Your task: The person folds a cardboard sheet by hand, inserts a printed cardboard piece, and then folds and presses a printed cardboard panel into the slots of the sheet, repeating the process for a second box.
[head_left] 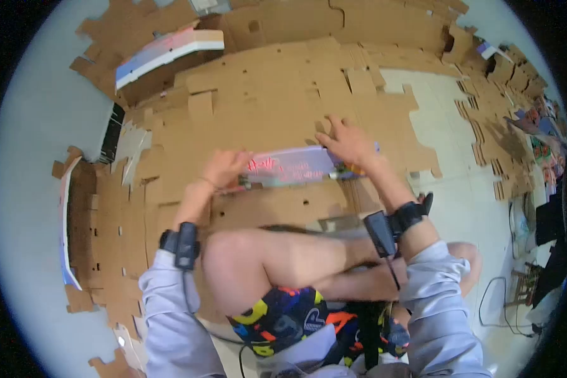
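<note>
A long printed strip [290, 165], pink at its left and violet at its right with red lettering, lies across the brown cardboard [258, 120] before my knees. My left hand [225, 169] is on the strip's left end, its fingers bent over the top edge; the thumb is hard to see. Over the right end is my right hand [349, 146], fingers spread, with fingertips on the cardboard just beyond the strip. The undersides of both hands are hidden.
Another printed strip [170, 53] stands along a cardboard piece at the upper left, and one more [65, 220] at the far left. Notched cardboard pieces [504, 120] lie at the right. A cable [485, 302] runs over the floor at the lower right.
</note>
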Demonstrator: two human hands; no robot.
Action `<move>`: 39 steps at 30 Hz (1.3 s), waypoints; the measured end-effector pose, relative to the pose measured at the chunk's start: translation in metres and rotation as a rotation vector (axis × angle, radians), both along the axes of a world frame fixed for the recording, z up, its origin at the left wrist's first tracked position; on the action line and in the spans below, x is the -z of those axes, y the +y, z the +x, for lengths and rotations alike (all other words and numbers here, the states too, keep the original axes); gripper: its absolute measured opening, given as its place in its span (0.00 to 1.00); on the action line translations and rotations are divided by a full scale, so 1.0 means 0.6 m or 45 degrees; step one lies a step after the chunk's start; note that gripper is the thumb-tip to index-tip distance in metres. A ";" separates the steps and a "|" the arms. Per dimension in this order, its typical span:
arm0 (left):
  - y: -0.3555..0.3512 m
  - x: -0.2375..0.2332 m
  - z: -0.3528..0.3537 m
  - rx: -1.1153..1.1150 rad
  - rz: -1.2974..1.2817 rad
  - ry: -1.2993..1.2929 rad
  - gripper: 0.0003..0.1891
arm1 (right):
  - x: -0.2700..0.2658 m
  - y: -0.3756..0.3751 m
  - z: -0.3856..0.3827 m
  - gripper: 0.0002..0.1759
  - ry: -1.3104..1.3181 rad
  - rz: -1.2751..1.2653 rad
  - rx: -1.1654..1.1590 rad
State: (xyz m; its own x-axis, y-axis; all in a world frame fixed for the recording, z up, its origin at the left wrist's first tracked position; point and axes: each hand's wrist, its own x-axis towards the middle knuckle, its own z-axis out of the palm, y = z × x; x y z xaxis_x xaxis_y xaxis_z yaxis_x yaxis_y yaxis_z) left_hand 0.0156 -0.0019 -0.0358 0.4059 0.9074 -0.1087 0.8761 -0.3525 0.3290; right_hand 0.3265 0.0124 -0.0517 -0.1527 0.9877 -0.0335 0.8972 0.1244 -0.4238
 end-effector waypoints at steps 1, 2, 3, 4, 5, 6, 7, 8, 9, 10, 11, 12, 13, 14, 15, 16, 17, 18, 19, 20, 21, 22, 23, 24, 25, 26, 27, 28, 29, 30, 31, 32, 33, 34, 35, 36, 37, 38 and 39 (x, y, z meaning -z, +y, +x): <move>-0.011 -0.018 -0.005 -0.125 -0.235 -0.117 0.16 | -0.013 -0.017 0.009 0.30 0.053 -0.052 -0.059; -0.028 -0.018 -0.025 -0.152 -0.107 -0.213 0.16 | -0.014 -0.041 0.024 0.29 0.114 0.068 -0.176; -0.054 -0.018 -0.055 -0.175 0.016 -0.304 0.16 | -0.010 -0.077 0.045 0.29 0.178 0.186 -0.286; -0.074 -0.014 -0.089 -0.300 0.162 -0.386 0.16 | -0.010 -0.109 0.064 0.28 0.241 0.314 -0.403; -0.092 -0.007 -0.127 -0.430 0.317 -0.471 0.17 | -0.028 -0.145 0.080 0.27 0.393 0.436 -0.185; -0.111 0.000 -0.167 -0.598 0.346 -0.619 0.17 | -0.040 -0.170 0.102 0.25 0.541 0.557 0.036; -0.129 0.012 -0.209 -0.768 0.370 -0.769 0.16 | -0.020 -0.175 0.139 0.24 0.784 0.617 0.389; -0.144 0.033 -0.262 -0.887 0.315 -0.764 0.16 | 0.009 -0.179 0.177 0.22 1.020 0.664 0.747; -0.160 0.057 -0.299 -1.007 0.259 -0.753 0.15 | 0.031 -0.184 0.206 0.20 0.821 0.534 0.760; -0.178 0.081 -0.309 -1.054 0.103 -0.769 0.15 | 0.050 -0.185 0.230 0.19 0.624 0.407 0.768; -0.191 0.099 -0.319 -1.097 -0.046 -0.784 0.14 | 0.065 -0.183 0.240 0.18 0.431 0.285 0.769; -0.196 0.115 -0.328 -1.141 -0.195 -0.799 0.14 | 0.080 -0.180 0.236 0.17 0.522 0.246 0.675; -0.199 0.137 -0.331 -1.051 -0.224 -0.734 0.14 | 0.095 -0.176 0.228 0.16 0.611 0.203 0.575; -0.210 0.138 -0.311 -0.969 -0.255 -0.668 0.15 | 0.103 -0.176 0.221 0.16 0.699 0.154 0.470; -0.220 0.139 -0.292 -0.833 -0.167 -0.709 0.17 | 0.105 -0.174 0.220 0.16 0.786 0.116 0.523; -0.224 0.119 -0.251 -0.697 -0.075 -0.747 0.19 | 0.103 -0.170 0.222 0.16 0.873 0.080 0.572; -0.230 0.097 -0.218 -0.674 -0.030 -0.668 0.19 | 0.096 -0.166 0.217 0.17 0.958 0.037 0.619; -0.232 0.073 -0.188 -0.649 0.013 -0.589 0.19 | 0.073 -0.168 0.211 0.18 1.068 -0.085 0.699; -0.229 0.061 -0.178 -0.621 0.054 -0.509 0.19 | 0.070 -0.164 0.210 0.17 1.274 -0.077 0.701; -0.225 0.064 -0.185 -0.651 0.109 -0.578 0.18 | 0.065 -0.161 0.213 0.17 1.477 -0.069 0.707; -0.218 0.073 -0.194 -0.673 0.164 -0.649 0.18 | 0.060 -0.160 0.217 0.17 1.678 -0.057 0.718; -0.209 0.079 -0.199 -0.687 0.220 -0.724 0.17 | 0.059 -0.160 0.218 0.16 1.829 -0.012 0.743; -0.199 0.080 -0.211 -0.662 0.228 -0.720 0.16 | 0.047 -0.159 0.212 0.16 1.898 0.015 0.710; -0.189 0.081 -0.226 -0.635 0.234 -0.715 0.15 | 0.038 -0.156 0.207 0.17 1.966 0.044 0.679; -0.178 0.083 -0.231 -0.611 0.239 -0.711 0.14 | 0.034 -0.150 0.209 0.17 2.031 0.071 0.646; -0.165 0.069 -0.219 -0.704 0.159 -0.755 0.13 | 0.045 -0.140 0.218 0.17 1.890 0.027 0.672; -0.146 0.048 -0.210 -0.796 0.081 -0.803 0.13 | 0.067 -0.122 0.231 0.18 1.746 -0.013 0.693; -0.126 0.038 -0.198 -0.888 0.009 -0.859 0.13 | 0.085 -0.096 0.242 0.18 1.596 -0.044 0.704; -0.103 0.058 -0.207 -0.927 0.010 -0.727 0.14 | 0.100 -0.066 0.245 0.19 1.378 -0.022 0.761; -0.072 0.086 -0.230 -0.954 0.011 -0.590 0.16 | 0.119 -0.036 0.245 0.19 1.164 0.006 0.826; -0.044 0.106 -0.240 -0.975 0.017 -0.449 0.18 | 0.123 -0.018 0.241 0.20 0.956 0.033 0.890; -0.033 0.115 -0.233 -0.986 0.104 -0.438 0.22 | 0.118 -0.012 0.231 0.22 0.677 0.125 0.921; -0.029 0.122 -0.230 -1.001 0.192 -0.424 0.26 | 0.113 -0.007 0.213 0.24 0.400 0.210 0.943; -0.028 0.125 -0.227 -1.017 0.273 -0.402 0.31 | 0.114 -0.006 0.204 0.26 0.123 0.279 0.960; -0.029 0.110 -0.212 -1.041 0.348 -0.172 0.34 | 0.119 0.000 0.209 0.30 0.036 0.344 0.874; -0.032 0.095 -0.198 -1.062 0.421 0.056 0.37 | 0.124 0.010 0.219 0.35 -0.052 0.408 0.785; -0.035 0.088 -0.188 -1.083 0.488 0.285 0.41 | 0.129 0.021 0.229 0.39 -0.142 0.468 0.688; -0.028 0.097 -0.203 -1.065 0.439 0.232 0.42 | 0.126 0.028 0.241 0.41 -0.246 0.496 0.657; -0.014 0.106 -0.227 -1.049 0.389 0.179 0.43 | 0.118 0.035 0.257 0.44 -0.349 0.523 0.624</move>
